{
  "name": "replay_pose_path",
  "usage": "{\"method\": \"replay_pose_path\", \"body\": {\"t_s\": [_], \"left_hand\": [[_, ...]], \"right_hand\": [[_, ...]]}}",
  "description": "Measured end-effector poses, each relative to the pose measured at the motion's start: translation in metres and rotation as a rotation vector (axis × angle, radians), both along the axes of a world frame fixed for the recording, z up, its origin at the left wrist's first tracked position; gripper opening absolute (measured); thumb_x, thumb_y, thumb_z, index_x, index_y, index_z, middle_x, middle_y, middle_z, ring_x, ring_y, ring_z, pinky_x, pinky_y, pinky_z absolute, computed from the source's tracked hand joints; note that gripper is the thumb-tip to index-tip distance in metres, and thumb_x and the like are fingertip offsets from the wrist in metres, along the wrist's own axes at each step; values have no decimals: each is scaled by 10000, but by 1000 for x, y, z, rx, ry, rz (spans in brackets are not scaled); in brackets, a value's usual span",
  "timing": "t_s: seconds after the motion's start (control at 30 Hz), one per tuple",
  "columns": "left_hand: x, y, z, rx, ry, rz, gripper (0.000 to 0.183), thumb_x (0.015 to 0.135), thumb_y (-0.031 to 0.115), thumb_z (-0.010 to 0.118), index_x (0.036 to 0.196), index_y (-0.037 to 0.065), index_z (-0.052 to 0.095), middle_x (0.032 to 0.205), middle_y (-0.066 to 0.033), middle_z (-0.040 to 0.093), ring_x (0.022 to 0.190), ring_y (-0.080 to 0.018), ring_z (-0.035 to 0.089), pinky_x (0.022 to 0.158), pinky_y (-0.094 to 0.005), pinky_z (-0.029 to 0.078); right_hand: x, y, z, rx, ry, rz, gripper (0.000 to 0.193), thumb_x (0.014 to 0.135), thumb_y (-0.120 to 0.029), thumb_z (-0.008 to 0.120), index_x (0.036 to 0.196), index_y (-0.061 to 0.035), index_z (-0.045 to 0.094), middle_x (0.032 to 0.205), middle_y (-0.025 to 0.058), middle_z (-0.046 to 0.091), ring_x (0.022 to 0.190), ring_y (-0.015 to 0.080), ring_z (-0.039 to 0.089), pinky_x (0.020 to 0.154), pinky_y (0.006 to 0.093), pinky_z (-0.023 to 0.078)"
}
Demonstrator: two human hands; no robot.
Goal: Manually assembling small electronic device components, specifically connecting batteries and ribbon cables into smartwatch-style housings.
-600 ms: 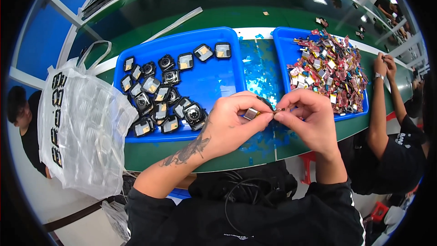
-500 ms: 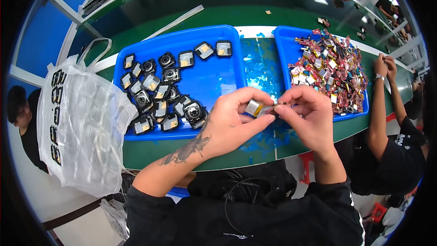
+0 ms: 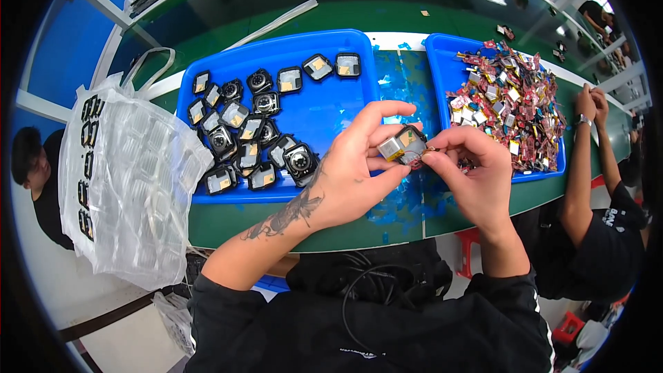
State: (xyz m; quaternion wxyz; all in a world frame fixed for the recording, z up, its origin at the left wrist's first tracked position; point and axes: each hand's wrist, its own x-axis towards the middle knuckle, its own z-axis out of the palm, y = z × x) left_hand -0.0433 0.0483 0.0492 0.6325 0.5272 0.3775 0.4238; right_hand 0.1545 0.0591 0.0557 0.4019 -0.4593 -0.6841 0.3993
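Observation:
My left hand (image 3: 352, 166) supports a small black watch-like case (image 3: 414, 139) in its fingers, with the index finger stretched out above it. A silver battery with a yellow edge (image 3: 391, 148) lies across the near side of the case. Thin wires and a bit of small reddish circuit board (image 3: 414, 164) show beside it. My right hand (image 3: 476, 169) pinches the end of this board between thumb and index finger; the fingertips hide most of it. Both hands are over the green table, between two blue trays.
The left blue tray (image 3: 331, 114) holds several black watch-like cases (image 3: 300, 161). In the right blue tray (image 3: 445, 62) is a heap of circuit boards and batteries (image 3: 504, 107). Blue film scraps (image 3: 394, 217) litter the table. A clear plastic bag (image 3: 131, 186) hangs at left; a co-worker's arms (image 3: 577, 166) are at right.
My left index finger has lifted, and the black case now shows between my hands. The battery has tipped over beside it. My right hand keeps its pinch.

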Motion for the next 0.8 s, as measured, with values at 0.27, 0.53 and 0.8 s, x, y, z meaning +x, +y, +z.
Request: {"method": "replay_pose_path", "body": {"t_s": [0.27, 0.53, 0.8], "left_hand": [[4, -1, -5, 49, -22, 4, 558, 842, -117, 610, 1331, 24, 382, 1295, -177, 570, 1126, -172, 604, 926, -280, 514], [12, -6, -13, 145, -51, 118, 463, 858, -83, 585, 1273, 28, 412, 1193, -163, 631, 1083, -184, 632, 917, -319, 519], [15, -10, -14, 243, 32, 171, 459, 840, -114, 544, 1258, 23, 413, 1150, -187, 640, 1079, -217, 640, 898, -321, 526]], "right_hand": [[-6, -4, 0, 260, -208, -57, 168, 732, 12, 761, 862, -33, 665, 767, 49, 651, 571, 136, 503, 538, 263, 416], [-12, -7, -7, 302, -131, -104, 234, 739, 34, 751, 936, -37, 649, 846, 56, 625, 634, 134, 536, 557, 257, 451], [-22, -13, -14, -71, 146, -67, 364, 809, 65, 691, 1140, -13, 564, 924, 34, 596, 766, 66, 565, 634, 184, 541]]}}
